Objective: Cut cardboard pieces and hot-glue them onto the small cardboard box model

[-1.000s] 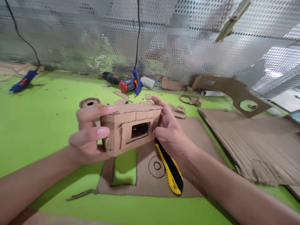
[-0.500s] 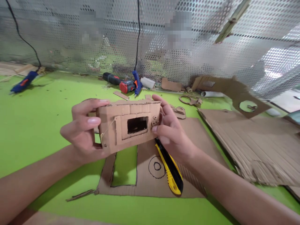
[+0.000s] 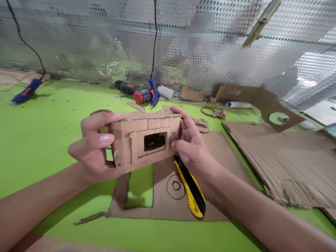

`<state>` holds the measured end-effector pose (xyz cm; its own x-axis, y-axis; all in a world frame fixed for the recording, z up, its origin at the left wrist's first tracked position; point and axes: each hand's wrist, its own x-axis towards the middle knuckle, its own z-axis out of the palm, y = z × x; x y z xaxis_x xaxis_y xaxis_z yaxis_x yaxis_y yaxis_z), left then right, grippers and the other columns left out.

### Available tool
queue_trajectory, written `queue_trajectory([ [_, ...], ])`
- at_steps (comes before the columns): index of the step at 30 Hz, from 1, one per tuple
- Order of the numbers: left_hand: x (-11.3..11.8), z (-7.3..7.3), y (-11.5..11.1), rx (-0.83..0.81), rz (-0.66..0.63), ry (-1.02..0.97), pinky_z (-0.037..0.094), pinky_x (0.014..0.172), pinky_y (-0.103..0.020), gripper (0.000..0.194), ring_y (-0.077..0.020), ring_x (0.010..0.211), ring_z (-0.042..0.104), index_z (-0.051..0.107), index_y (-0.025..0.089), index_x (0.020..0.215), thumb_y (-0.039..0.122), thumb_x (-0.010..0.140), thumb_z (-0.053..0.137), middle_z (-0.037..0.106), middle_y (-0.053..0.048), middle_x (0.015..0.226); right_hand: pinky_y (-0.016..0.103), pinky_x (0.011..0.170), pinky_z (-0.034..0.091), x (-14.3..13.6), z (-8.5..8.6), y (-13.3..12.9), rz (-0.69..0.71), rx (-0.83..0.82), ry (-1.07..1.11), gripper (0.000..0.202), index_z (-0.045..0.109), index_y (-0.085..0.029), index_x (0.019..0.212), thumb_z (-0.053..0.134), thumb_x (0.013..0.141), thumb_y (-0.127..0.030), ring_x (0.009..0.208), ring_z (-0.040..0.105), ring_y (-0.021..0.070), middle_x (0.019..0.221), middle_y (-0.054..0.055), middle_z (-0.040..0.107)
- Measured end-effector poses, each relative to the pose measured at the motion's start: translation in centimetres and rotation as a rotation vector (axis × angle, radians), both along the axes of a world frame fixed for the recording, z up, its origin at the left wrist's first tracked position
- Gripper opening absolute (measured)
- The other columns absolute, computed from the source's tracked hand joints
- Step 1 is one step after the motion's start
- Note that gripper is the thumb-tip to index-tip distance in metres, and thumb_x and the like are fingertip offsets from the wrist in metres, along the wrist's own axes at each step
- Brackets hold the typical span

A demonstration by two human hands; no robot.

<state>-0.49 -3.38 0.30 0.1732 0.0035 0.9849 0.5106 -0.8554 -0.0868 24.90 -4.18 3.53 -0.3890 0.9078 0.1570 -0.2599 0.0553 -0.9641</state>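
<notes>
Green tabletop [image 3: 52, 140]: above it, left hand [image 3: 91, 143] and right hand [image 3: 193, 150] grip opposite ends of a boxy brown cardboard camera model [image 3: 124, 140], probably light, crushable; best held by its edges.

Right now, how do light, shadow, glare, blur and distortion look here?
Head view: soft shadows on the green table; bright glare through the perforated metal screen at right; two pixelated patches over it; wide-angle stretch toward the edges; the cardboard box too dark inside to read; the utility knife fairly sharp.
</notes>
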Motion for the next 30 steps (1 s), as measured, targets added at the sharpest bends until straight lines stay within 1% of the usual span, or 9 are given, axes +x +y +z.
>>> queue_trajectory([
  [4, 0.2, 0.1, 0.0, 0.011, -0.009, -0.015, 0.065, 0.072, -0.039, 0.093, -0.0208, 0.103, 0.071, 0.047, 0.035, 0.116, 0.059, 0.044, 0.102, 0.067, 0.001, 0.147, 0.05, 0.119, 0.048, 0.1, 0.0, 0.1, 0.026, 0.002, 0.018, 0.082, 0.051, -0.04, 0.147, 0.066, 0.072, -0.012, 0.137, 0.059, 0.0274, 0.149, 0.0, 0.06],
  [8, 0.0, -0.3, 0.0, -0.023, 0.018, -0.033, 0.066, 0.077, -0.042, 0.094, -0.0215, 0.104, 0.072, 0.043, 0.034, 0.112, 0.06, 0.046, 0.104, 0.064, 0.001, 0.141, 0.051, 0.117, 0.049, 0.3, -0.1, 0.2, 0.033, -0.006, 0.034, 0.08, 0.051, -0.038, 0.149, 0.063, 0.073, -0.015, 0.14, 0.057, 0.0289, 0.149, 0.0, 0.062],
  [11, -0.1, -0.6, 0.1, -0.065, 0.032, -0.061, 0.066, 0.08, -0.044, 0.094, -0.0225, 0.105, 0.072, 0.042, 0.034, 0.111, 0.059, 0.045, 0.105, 0.063, 0.002, 0.14, 0.051, 0.118, 0.049, 0.3, -0.2, 0.2, 0.028, 0.006, 0.036, 0.075, 0.052, -0.037, 0.148, 0.066, 0.077, -0.02, 0.141, 0.057, 0.0296, 0.149, 0.001, 0.063],
  [13, -0.1, -0.4, 0.1, -0.042, 0.029, -0.061, 0.066, 0.079, -0.044, 0.094, -0.0222, 0.104, 0.072, 0.042, 0.034, 0.11, 0.062, 0.044, 0.104, 0.064, 0.002, 0.139, 0.05, 0.12, 0.048, 0.3, -0.3, 0.2, 0.029, 0.038, 0.029, 0.073, 0.052, -0.038, 0.149, 0.071, 0.08, -0.021, 0.141, 0.057, 0.0286, 0.151, 0.001, 0.061],
  [16, 0.1, 0.0, 0.1, -0.029, 0.023, -0.051, 0.066, 0.074, -0.042, 0.092, -0.0212, 0.098, 0.073, 0.042, 0.033, 0.105, 0.067, 0.043, 0.102, 0.066, 0.003, 0.135, 0.048, 0.121, 0.047, 0.3, -0.5, 0.3, 0.025, 0.073, 0.018, 0.072, 0.051, -0.039, 0.148, 0.072, 0.082, -0.02, 0.14, 0.057, 0.0268, 0.154, 0.0, 0.059],
  [19, 0.1, 0.3, 0.0, -0.046, 0.023, -0.057, 0.065, 0.069, -0.038, 0.092, -0.0201, 0.096, 0.073, 0.041, 0.031, 0.101, 0.066, 0.043, 0.102, 0.067, 0.005, 0.133, 0.047, 0.117, 0.05, 0.4, -0.7, 0.4, 0.042, 0.076, 0.015, 0.075, 0.05, -0.039, 0.15, 0.07, 0.082, -0.017, 0.138, 0.059, 0.0267, 0.153, 0.001, 0.06],
  [21, 0.1, 0.3, 0.0, -0.041, 0.012, -0.057, 0.064, 0.069, -0.037, 0.09, -0.0195, 0.096, 0.073, 0.041, 0.031, 0.1, 0.065, 0.043, 0.102, 0.068, 0.005, 0.134, 0.047, 0.116, 0.051, 0.5, -0.7, 0.5, 0.061, 0.076, 0.022, 0.076, 0.05, -0.039, 0.151, 0.07, 0.081, -0.014, 0.138, 0.059, 0.027, 0.156, 0.0, 0.058],
  [24, 0.2, 0.3, 0.1, -0.025, -0.013, -0.037, 0.065, 0.068, -0.036, 0.086, -0.0199, 0.099, 0.073, 0.043, 0.032, 0.102, 0.064, 0.046, 0.1, 0.069, 0.004, 0.137, 0.048, 0.117, 0.051, 0.6, -0.8, 0.6, 0.061, 0.085, 0.017, 0.077, 0.051, -0.039, 0.15, 0.069, 0.08, -0.012, 0.141, 0.057, 0.0275, 0.161, -0.001, 0.055],
  [30, 0.6, 0.7, -0.1, 0.001, -0.001, -0.012, 0.065, 0.073, -0.036, 0.094, -0.02, 0.107, 0.072, 0.047, 0.034, 0.117, 0.059, 0.046, 0.103, 0.066, 0.0, 0.144, 0.047, 0.116, 0.051, 0.8, -0.7, 0.6, 0.059, 0.105, -0.009, 0.076, 0.05, -0.037, 0.152, 0.068, 0.082, -0.014, 0.137, 0.06, 0.0272, 0.152, 0.001, 0.061],
])
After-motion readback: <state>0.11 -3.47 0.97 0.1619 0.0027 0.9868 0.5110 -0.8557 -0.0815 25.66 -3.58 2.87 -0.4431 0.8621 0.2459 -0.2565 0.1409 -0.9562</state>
